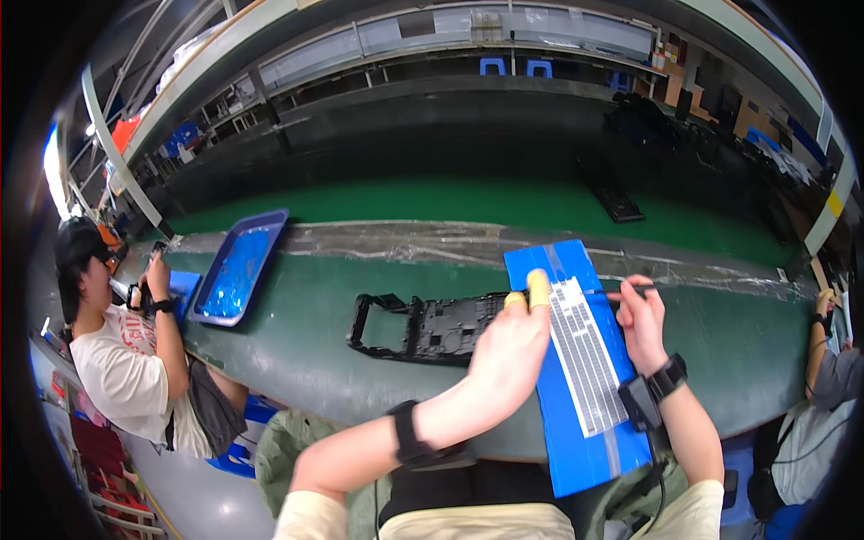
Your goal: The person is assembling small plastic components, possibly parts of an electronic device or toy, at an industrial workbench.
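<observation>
Green bench (301, 346) | sheet (583, 351): on blue board (562, 432), right of black frame (450, 324) | left hand (511, 337): at sheet's far end, cannot tell grip | right hand (643, 326): pinching tool (601, 291) | risk: creased sheet from snagging tool tip

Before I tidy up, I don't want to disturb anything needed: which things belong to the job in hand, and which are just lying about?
In use:
thin dark tool, in the right hand
white gridded sheet on the blue board
black frame, probably

Apparently lying about:
dark slender piece, further back
blue tray, unless the co-worker needs it
</observation>
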Motion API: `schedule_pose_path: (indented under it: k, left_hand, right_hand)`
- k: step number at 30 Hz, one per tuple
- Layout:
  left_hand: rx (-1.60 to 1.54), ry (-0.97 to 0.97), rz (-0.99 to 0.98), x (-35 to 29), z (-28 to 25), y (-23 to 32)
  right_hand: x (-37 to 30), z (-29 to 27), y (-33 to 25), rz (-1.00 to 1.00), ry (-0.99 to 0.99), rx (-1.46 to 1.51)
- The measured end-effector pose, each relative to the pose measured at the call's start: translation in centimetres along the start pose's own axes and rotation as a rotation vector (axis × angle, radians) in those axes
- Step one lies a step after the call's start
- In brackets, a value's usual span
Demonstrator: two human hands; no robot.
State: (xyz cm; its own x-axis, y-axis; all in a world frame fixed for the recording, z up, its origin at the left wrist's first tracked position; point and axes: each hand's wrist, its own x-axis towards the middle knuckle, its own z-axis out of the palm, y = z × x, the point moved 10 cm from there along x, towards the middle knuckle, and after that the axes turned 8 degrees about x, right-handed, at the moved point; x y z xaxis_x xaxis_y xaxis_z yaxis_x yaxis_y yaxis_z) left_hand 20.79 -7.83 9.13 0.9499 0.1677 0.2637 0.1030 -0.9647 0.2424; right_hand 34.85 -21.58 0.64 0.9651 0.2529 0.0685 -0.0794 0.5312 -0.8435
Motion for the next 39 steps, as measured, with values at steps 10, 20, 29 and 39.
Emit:
schedule_pose_path:
  k: [10, 20, 29, 39]
  left_hand:
    - [0.477, 0.17, -0.103, -8.2, -3.7, -6.6]
    - [0.126, 0.071, 0.099, -10.3, -1.4, -5.5]
    - [0.128, 0.014, 0.122, -7.7, -1.1, -7.5]
    - [0.071, -0.038, 0.08, -7.1, -0.3, -8.3]
  right_hand:
    - [-3.5, 1.8, -1.2, 0.097, 0.031, 0.044]
    - [-8.5, 12.0, 2.1, 0.11, -0.229, -0.26]
    - [-8.4, 13.4, 5.8, 0.179, -0.356, -0.255]
    - [-8.5, 13.4, 6.1, 0.171, -0.387, -0.39]
